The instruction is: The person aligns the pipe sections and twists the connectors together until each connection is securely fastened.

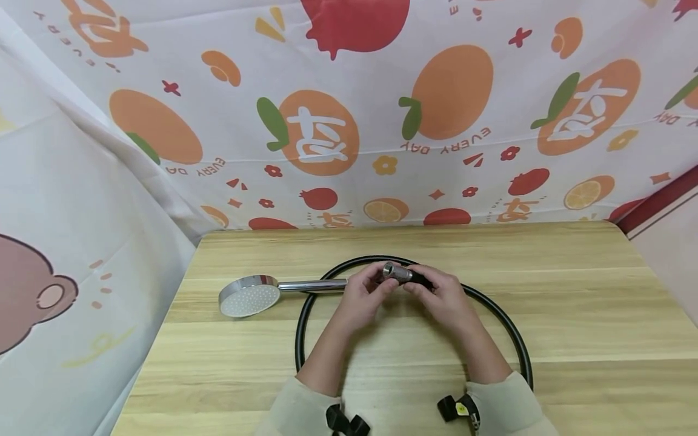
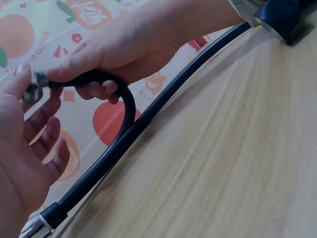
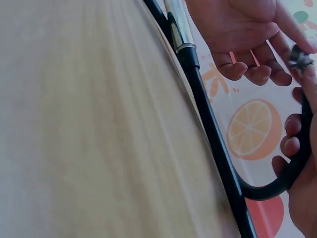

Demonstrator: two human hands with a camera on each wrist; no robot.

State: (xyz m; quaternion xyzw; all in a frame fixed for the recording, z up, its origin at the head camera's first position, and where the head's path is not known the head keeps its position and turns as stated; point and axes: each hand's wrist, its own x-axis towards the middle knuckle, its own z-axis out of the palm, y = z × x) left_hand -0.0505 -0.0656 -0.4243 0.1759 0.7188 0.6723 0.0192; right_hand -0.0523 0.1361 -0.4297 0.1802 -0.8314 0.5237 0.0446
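A black shower hose (image 1: pixel 504 318) loops over the tabletop, and its metal end fitting (image 1: pixel 395 272) points up between the two hands. My left hand (image 1: pixel 361 297) pinches that fitting between thumb and forefinger, its other fingers loosely bent in the left wrist view. My right hand (image 1: pixel 444 297) grips the hose just below the fitting, fingers curled round it. To the left lies a chrome shower head (image 1: pixel 249 298) with a pale dotted face. In the right wrist view its handle (image 3: pixel 179 25) meets the hose's other end; the head view hides this joint behind my left hand.
The wooden table (image 1: pixel 229 375) carries all of this. A fruit-printed cloth (image 1: pixel 376 115) hangs along its back edge, and a pale cloth (image 1: pixel 93 242) drapes at the left side. Wrist cameras (image 1: pixel 346 422) sit near both sleeves.
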